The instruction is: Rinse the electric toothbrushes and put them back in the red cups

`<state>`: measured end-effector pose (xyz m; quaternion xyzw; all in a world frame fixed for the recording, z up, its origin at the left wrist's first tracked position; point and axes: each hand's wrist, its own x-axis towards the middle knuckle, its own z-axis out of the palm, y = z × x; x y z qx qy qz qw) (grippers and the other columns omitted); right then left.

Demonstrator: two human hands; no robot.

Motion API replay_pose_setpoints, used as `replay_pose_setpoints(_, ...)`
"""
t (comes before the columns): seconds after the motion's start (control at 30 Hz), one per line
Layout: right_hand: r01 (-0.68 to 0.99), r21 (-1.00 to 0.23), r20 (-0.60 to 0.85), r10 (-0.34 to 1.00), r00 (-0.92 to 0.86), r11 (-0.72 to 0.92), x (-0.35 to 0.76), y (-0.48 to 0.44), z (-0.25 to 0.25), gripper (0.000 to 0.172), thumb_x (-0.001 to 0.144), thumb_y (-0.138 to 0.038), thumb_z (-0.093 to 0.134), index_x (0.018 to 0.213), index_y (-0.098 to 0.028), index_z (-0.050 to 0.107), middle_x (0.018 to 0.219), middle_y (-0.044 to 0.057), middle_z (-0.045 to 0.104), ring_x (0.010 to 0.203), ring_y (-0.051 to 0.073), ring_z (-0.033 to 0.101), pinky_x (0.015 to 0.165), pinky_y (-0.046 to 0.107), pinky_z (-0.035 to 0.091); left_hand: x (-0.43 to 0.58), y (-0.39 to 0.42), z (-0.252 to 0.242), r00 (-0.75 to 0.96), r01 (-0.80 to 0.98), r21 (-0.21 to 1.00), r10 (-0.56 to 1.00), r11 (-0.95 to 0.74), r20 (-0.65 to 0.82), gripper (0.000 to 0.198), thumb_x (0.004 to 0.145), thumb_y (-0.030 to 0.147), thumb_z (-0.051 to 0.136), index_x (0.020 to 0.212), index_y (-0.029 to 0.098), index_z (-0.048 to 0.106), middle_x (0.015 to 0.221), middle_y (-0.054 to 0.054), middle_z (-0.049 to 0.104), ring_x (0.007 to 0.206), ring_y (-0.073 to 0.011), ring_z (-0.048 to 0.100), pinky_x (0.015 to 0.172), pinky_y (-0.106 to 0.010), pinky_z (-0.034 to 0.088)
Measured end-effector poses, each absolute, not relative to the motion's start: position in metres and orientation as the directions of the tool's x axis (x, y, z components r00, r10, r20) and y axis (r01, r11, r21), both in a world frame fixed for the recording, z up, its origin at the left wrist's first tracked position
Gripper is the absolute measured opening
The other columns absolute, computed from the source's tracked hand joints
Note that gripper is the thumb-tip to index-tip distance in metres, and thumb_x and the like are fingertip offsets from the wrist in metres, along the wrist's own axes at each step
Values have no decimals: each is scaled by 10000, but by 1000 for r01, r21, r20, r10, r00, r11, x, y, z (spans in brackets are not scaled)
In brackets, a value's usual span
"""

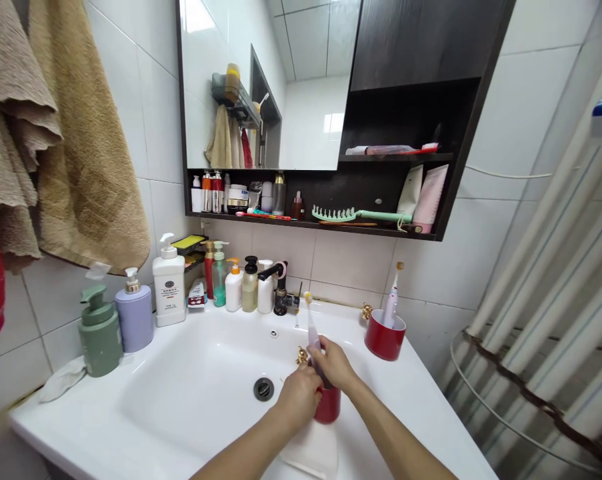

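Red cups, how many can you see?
2. One red cup is in the middle, below the held toothbrush; the other red cup stands on the right side of the sink, with another toothbrush in it. More could be hidden.

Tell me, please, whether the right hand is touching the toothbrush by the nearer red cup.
Touching: the head view shows the right hand gripping the toothbrush by its handle.

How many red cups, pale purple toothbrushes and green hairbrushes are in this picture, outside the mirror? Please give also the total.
Red cups: 2 (near cup, far cup)
Pale purple toothbrushes: 2 (held toothbrush in the right hand, standing toothbrush in the far cup)
Green hairbrushes: 1 (hairbrush on the shelf)
Total: 5
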<state>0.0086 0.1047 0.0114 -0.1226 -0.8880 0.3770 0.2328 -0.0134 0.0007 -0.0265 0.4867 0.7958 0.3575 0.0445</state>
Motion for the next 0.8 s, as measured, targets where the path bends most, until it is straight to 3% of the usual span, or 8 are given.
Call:
replay_pose_setpoints(0.1, -30, -747, 411, 425, -806, 664, 19, 103, 40, 245, 691, -381, 339, 691, -163, 451, 652, 19, 543, 609, 135, 487, 546, 225, 363, -15, -2, -23, -574, 717, 665, 720, 210, 391, 260, 578, 76, 397, 753, 160, 570, 794, -57, 550, 809, -172, 448, 737, -285, 341)
replay_pose_setpoints(0.17, -66, -750, 451, 437, -778, 658, 32, 100, 57, 263, 693, -414, 331, 709, -171, 430, 645, 7, 522, 607, 130, 477, 539, 218, 361, -16, -3, -13, -662, 630, 767, 601, 122, 448, 217, 619, 127, 403, 756, 167, 567, 797, -57, 546, 799, -165, 459, 736, -280, 338)
replay_pose_setpoints(0.3, -59, -804, 377, 431, -820, 591, 61, 82, 61, 238, 687, -409, 373, 689, -179, 435, 496, -41, 453, 470, 103, 438, 460, 204, 342, -14, 1, 17, -823, 250, 937, 457, -243, 338, 225, 668, 303, 414, 768, 151, 548, 772, -63, 552, 754, -155, 492, 680, -263, 361)
replay_pose_setpoints(0.43, -4, -918, 169, 380, -909, 398, 77, 65, 32, 223, 710, -379, 346, 690, -175, 434, 467, -58, 409, 405, 79, 392, 403, 193, 322, -12, 8, 27, -781, -187, 853, 600, -487, 171, 275, 633, 372, 460, 711, 117, 526, 632, -55, 556, 631, -139, 513, 595, -248, 374)
replay_pose_setpoints(0.63, 194, -951, -152, 183, -971, 240, 78, 63, 7, 277, 712, -423, 292, 796, -180, 395, 560, -49, 384, 356, 55, 363, 325, 182, 306, -32, 9, 3, -851, -381, 665, 525, -642, 19, 195, 583, 306, 533, 605, 120, 479, 511, -3, 515, 498, -90, 482, 556, -233, 373)
replay_pose_setpoints(0.7, 207, -925, -140, 221, -965, 319, 75, 63, 4, 291, 709, -436, 283, 823, -189, 389, 552, -47, 382, 366, 63, 367, 332, 186, 307, -39, 9, -1, -859, -399, 640, 512, -657, -10, 188, 577, 294, 541, 598, 120, 474, 506, -1, 508, 490, -92, 480, 542, -240, 375)
replay_pose_setpoints(0.8, 129, -860, 24, 291, -957, 494, 71, 62, 3, 240, 703, -391, 335, 838, -201, 393, 571, -29, 426, 459, 89, 417, 431, 202, 346, -45, 9, -2, -879, -399, 620, 474, -676, -49, 187, 567, 283, 552, 596, 117, 471, 507, -5, 505, 488, -99, 482, 532, -252, 382)
